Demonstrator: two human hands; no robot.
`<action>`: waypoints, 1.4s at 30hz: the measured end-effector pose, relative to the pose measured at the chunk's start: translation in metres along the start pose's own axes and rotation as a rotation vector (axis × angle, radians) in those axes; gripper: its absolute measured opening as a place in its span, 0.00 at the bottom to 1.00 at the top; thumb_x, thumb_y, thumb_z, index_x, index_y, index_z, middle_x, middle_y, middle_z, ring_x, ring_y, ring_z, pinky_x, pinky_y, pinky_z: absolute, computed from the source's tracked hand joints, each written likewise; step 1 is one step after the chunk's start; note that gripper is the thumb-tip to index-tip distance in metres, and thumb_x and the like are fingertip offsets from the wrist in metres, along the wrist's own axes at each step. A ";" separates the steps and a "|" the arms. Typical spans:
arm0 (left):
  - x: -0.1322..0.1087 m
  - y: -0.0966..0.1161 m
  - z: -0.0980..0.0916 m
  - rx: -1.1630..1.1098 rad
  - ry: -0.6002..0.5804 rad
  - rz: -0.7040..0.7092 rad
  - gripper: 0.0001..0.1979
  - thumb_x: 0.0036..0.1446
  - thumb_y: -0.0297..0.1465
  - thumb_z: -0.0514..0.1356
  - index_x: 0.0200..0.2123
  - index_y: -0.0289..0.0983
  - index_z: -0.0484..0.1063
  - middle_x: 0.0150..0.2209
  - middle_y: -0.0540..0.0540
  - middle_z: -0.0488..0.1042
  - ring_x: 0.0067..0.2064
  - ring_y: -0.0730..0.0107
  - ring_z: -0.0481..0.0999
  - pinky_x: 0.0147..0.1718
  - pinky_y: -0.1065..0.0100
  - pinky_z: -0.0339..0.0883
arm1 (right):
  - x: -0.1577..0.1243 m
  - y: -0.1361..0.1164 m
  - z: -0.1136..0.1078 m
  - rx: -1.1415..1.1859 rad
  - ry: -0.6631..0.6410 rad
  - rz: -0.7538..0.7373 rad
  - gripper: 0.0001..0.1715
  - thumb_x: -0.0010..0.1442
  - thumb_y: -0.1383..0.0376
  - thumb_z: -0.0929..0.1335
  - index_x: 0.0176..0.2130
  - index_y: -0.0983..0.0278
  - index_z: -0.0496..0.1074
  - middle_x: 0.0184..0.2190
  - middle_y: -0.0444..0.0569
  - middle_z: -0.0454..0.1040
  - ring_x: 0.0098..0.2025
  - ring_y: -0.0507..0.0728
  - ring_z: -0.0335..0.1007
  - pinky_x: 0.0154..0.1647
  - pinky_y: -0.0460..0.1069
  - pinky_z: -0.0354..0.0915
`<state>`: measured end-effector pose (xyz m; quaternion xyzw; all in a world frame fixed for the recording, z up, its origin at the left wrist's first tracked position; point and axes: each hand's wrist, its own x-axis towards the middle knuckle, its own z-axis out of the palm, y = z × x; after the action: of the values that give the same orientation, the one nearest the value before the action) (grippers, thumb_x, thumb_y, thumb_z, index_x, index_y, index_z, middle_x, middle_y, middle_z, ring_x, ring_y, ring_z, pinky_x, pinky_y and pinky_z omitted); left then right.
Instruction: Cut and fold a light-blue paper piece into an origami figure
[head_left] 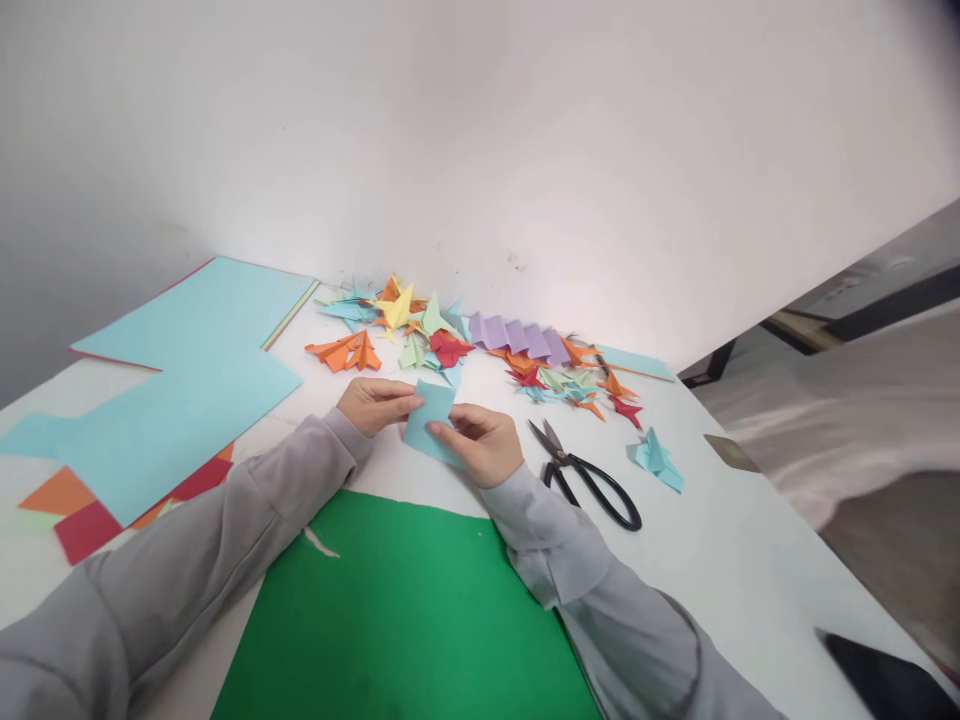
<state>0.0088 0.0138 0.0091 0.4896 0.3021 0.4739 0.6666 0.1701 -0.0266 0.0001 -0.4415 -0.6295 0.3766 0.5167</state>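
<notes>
Both hands at the centre of the worktop [739, 560], working on one small blue piece [432, 410]. Left hand [375, 404]: grip clamped on the piece at its left edge, thumb toward the camera. Right hand [484, 442]: grip clamped on the same piece at its right side, thumb laid over the near face, fingers behind. Piece is held tilted, just beyond the far edge of the green sheet [420, 610]; whether it touches the worktop, cannot tell.

Surroundings. Green sheet lies nearest the wearer, between the two grey sleeves; a pale scrap [322, 545] at its upper left. Scissors [559, 457] to the right of the right hand, blades slightly parted, points facing away. Right of these, a lone blue figure [658, 462].

Far side, near the wall [480, 140]: heap of folded figures [405, 308], mixed yellow, orange, green, blue, red. Two orange figures [345, 352] at its near left. Purple row [519, 337] of folded pieces to the right of the heap; more small figures just in front.

Left: large blue sheets [214, 315], overlapping; red square [86, 532] and orange pieces partly beneath. Dark object at lower right corner, cut off by the frame.
</notes>
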 end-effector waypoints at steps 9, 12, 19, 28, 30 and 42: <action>0.003 -0.005 -0.005 0.520 -0.068 0.623 0.06 0.43 0.25 0.62 0.27 0.38 0.78 0.30 0.43 0.78 0.32 0.70 0.77 0.35 0.70 0.71 | 0.002 0.002 -0.009 -0.827 0.234 -0.687 0.09 0.54 0.71 0.64 0.35 0.64 0.72 0.31 0.50 0.77 0.35 0.56 0.72 0.36 0.51 0.65; 0.002 -0.010 -0.004 0.593 -0.056 0.652 0.06 0.45 0.26 0.61 0.28 0.37 0.78 0.29 0.44 0.78 0.30 0.71 0.77 0.31 0.72 0.71 | 0.001 0.004 -0.009 -0.836 0.201 -0.710 0.08 0.54 0.70 0.64 0.35 0.64 0.71 0.30 0.50 0.77 0.34 0.56 0.71 0.36 0.50 0.64; -0.001 -0.010 -0.002 0.704 -0.032 0.676 0.05 0.46 0.26 0.60 0.28 0.35 0.77 0.27 0.43 0.78 0.29 0.70 0.77 0.28 0.72 0.71 | 0.001 0.006 -0.011 -0.836 0.138 -0.724 0.10 0.55 0.72 0.62 0.34 0.64 0.72 0.27 0.47 0.77 0.31 0.54 0.70 0.35 0.50 0.60; -0.004 -0.008 0.000 0.915 -0.038 0.926 0.04 0.48 0.24 0.59 0.27 0.33 0.75 0.25 0.43 0.77 0.27 0.72 0.76 0.27 0.73 0.70 | 0.002 0.004 -0.012 -0.877 0.126 -0.731 0.10 0.56 0.72 0.62 0.33 0.63 0.71 0.26 0.46 0.76 0.30 0.53 0.69 0.35 0.49 0.57; -0.004 -0.007 0.001 0.946 -0.053 0.993 0.04 0.48 0.25 0.59 0.26 0.33 0.74 0.24 0.42 0.77 0.27 0.71 0.75 0.27 0.73 0.70 | 0.002 0.003 -0.012 -0.875 0.120 -0.741 0.09 0.56 0.72 0.62 0.32 0.64 0.71 0.25 0.46 0.76 0.30 0.53 0.69 0.35 0.49 0.57; -0.005 -0.006 0.000 0.973 -0.101 1.102 0.04 0.48 0.24 0.58 0.28 0.36 0.73 0.26 0.42 0.77 0.29 0.71 0.75 0.28 0.71 0.70 | 0.004 0.006 -0.013 -0.880 0.126 -0.741 0.12 0.57 0.70 0.60 0.31 0.62 0.72 0.26 0.45 0.77 0.31 0.53 0.70 0.36 0.50 0.57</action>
<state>0.0090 0.0090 0.0036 0.8321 0.1574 0.5292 0.0524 0.1839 -0.0210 -0.0019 -0.3865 -0.8075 -0.1533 0.4184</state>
